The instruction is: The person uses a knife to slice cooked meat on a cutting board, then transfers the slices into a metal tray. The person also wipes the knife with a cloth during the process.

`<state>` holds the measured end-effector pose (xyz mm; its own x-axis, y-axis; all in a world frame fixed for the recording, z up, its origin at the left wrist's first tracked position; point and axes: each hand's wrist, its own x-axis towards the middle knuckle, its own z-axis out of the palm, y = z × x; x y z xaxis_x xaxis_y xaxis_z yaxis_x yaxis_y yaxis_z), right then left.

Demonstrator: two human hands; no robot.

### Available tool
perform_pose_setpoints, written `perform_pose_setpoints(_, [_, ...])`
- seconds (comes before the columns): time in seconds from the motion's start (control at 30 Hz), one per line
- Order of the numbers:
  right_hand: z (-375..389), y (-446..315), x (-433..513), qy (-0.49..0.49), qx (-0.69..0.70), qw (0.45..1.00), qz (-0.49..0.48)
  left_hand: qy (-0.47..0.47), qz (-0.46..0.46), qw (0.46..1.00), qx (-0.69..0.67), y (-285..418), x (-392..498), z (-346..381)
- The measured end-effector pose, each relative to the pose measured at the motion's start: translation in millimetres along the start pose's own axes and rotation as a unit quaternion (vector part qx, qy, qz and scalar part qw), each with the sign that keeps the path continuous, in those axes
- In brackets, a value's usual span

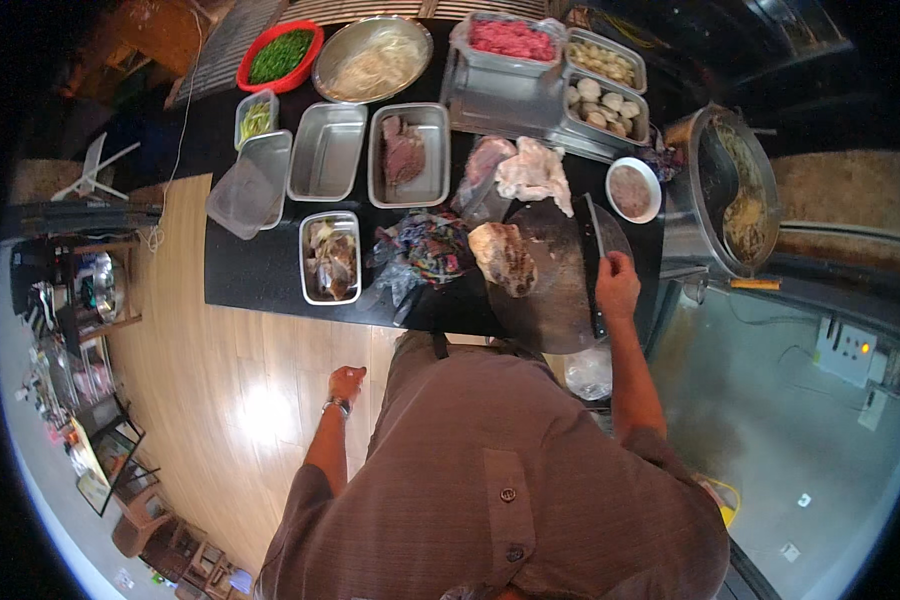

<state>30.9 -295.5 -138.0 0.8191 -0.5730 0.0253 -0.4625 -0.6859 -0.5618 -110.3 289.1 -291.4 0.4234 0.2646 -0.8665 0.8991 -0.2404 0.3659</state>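
Note:
My right hand point(618, 286) is at the right side of a round dark cutting board point(562, 300), closed around the handle of a knife point(595, 225). The blade points away from me along the board's right part. A browned chunk of meat point(504, 259) lies at the board's left. Pale raw fat or meat point(534, 171) rests just beyond the board, beside a plastic bag with meat point(486, 169). My left hand point(346, 382) hangs over the floor, left of my body, with a watch at its wrist; its fingers look curled and nothing shows in them.
Left of the board lie a patterned cloth point(431, 247), a tray of meat pieces point(331, 259) and a steel tray with dark meat point(403, 154). Farther back stand a red basket of chopped greens point(280, 56) and a noodle bowl point(373, 60). A white bowl point(633, 190) and large pot point(735, 191) stand right.

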Motion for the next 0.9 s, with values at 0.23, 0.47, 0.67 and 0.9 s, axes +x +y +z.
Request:
perform_pose_setpoints(0.23, [44.6,13.3,12.5,-0.136,0.091,0.969,-0.187,-0.017,0.024,0.999,-0.024,39.0,-42.1,63.4])
perform_pose_setpoints(0.47, [91.2,-6.1,33.1,-0.184,0.036,0.938,-0.292,-0.003,0.023,0.999,0.032,37.2,-99.2,97.1])
perform_pose_setpoints(0.67, [102.7,-5.7,49.2,-0.187,0.108,0.927,-0.305,-0.013,0.013,0.993,0.113,-7.5,-94.8,64.6])
perform_pose_setpoints(0.9, [119.4,-31.6,48.4,-0.217,0.093,0.886,-0.398,0.018,-0.045,0.998,-0.047,-52.8,-82.7,38.7])
